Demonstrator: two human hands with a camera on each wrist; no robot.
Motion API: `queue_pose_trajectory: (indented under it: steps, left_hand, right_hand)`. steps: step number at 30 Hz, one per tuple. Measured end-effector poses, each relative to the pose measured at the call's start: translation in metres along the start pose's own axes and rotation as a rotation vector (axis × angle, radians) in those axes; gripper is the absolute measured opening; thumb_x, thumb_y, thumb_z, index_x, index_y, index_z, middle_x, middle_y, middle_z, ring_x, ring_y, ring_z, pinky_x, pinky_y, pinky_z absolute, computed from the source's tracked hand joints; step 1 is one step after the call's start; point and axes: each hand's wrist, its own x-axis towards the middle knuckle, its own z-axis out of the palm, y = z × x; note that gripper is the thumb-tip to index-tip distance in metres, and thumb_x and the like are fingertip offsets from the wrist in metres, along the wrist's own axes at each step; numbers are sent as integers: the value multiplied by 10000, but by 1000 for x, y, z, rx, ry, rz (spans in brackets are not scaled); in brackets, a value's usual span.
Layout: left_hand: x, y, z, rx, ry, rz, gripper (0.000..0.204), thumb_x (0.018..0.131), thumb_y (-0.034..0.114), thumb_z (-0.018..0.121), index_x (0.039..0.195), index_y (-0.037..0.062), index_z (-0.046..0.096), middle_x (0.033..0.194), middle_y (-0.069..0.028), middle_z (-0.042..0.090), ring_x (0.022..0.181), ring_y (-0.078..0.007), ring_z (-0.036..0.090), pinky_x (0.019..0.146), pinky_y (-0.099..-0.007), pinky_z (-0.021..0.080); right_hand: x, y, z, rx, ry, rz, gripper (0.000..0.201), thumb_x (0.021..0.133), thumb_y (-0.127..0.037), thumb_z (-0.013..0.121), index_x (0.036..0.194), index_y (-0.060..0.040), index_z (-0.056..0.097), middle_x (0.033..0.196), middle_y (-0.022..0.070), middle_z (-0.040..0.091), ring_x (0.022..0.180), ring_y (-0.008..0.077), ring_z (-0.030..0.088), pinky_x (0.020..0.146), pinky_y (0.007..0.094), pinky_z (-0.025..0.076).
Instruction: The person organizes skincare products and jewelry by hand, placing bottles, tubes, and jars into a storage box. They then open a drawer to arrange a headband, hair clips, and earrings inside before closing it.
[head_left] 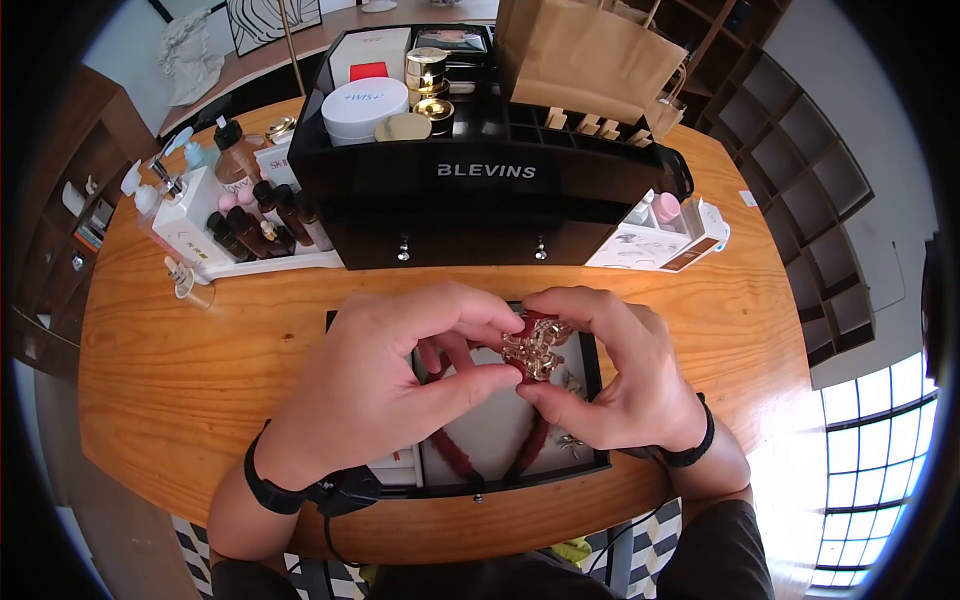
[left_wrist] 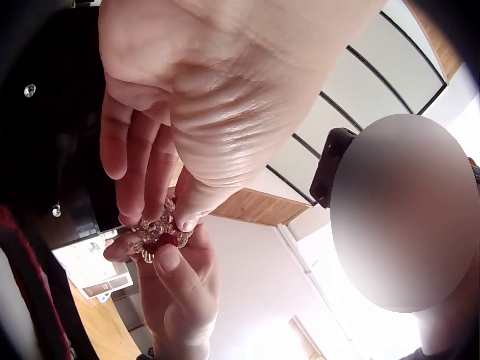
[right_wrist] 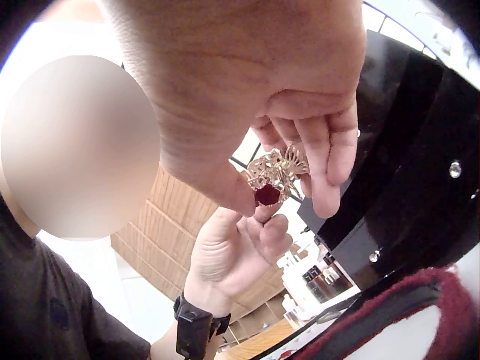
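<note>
Both hands pinch a small gold openwork ornament (head_left: 535,348) with dark red parts. They hold it above a black-rimmed tray (head_left: 603,400). My left hand (head_left: 375,365) has its thumb and fingertips at the ornament's left side; my right hand (head_left: 630,370) grips the right side. In the right wrist view, a dark red piece (right_wrist: 267,196) shows below the gold work. Fingertips cover some of the ornament's edges. Beneath the hands, a dark red plush headband (head_left: 455,455) lies in the tray, and a small silvery flower-like piece (head_left: 570,441) lies to its right.
Behind the tray stands a black BLEVINS case (head_left: 470,215) carrying jars and a paper bag (head_left: 595,60). Bottles (head_left: 240,160) crowd the left of the wooden table (head_left: 250,330), near a small cup (head_left: 195,292). White boxes (head_left: 640,245) stand right of the case.
</note>
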Motion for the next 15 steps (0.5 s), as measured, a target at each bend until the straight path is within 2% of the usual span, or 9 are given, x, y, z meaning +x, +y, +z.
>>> queue_pose_trajectory:
  steps: [4, 6, 7, 9, 10, 12, 15]
  left_hand:
    - [2, 3, -1, -3, -6, -33, 512, 781, 91, 935, 1231, 17, 704, 1094, -67, 767, 841, -129, 731, 702, -253, 539]
    - [3, 7, -2, 7, -10, -97, 619, 737, 172, 969, 1265, 29, 680, 1103, -47, 752, 889, -133, 720, 732, -266, 531]
    - [3, 5, -1, 5, -10, -92, 619, 737, 172, 969, 1265, 29, 680, 1103, -47, 752, 889, -133, 720, 732, -266, 531]
    - [1, -2, 2, 82, -57, -19, 666, 794, 264, 936, 1345, 51, 628, 1154, -67, 745, 817, -178, 684, 723, -306, 569]
    - [1, -3, 3, 82, -53, -17, 666, 794, 264, 936, 1345, 51, 628, 1154, -67, 745, 817, -178, 684, 723, -306, 569]
    - [1, -5, 6, 142, -68, -22, 660, 805, 265, 919, 1359, 49, 633, 1127, -74, 747, 822, -201, 698, 723, -314, 568]
    - [1, -3, 8, 152, -59, 3, 628, 812, 249, 902, 1349, 39, 653, 1057, -81, 751, 815, -202, 712, 705, -314, 565]
  right_hand:
    - [1, 0, -1, 48, -22, 41, 590, 763, -56, 839, 1299, 38, 612, 1081, 204, 728, 928, 369, 755, 811, 397, 607]
    - [6, 3, -4, 42, -21, -54, 608, 760, -80, 828, 1320, 35, 624, 1221, 231, 669, 1064, 371, 710, 897, 403, 584]
    - [6, 2, -5, 37, -22, -55, 608, 760, -80, 828, 1320, 35, 624, 1221, 231, 669, 1064, 371, 710, 897, 403, 584]
    - [5, 0, -7, 38, -57, 4, 646, 761, -103, 832, 1362, 19, 631, 1393, 242, 557, 1239, 354, 615, 1007, 410, 530]
    - [4, 0, -7, 36, -59, 2, 646, 761, -103, 832, 1362, 19, 631, 1393, 242, 557, 1239, 354, 615, 1007, 410, 530]
    - [2, 2, -4, 182, -84, 56, 664, 796, -112, 835, 1416, -8, 622, 1470, 231, 484, 1328, 324, 550, 1085, 403, 473]
    - [-2, 7, 6, 349, -47, 106, 645, 839, -120, 835, 1438, -18, 617, 1479, 215, 479, 1342, 312, 539, 1123, 405, 444]
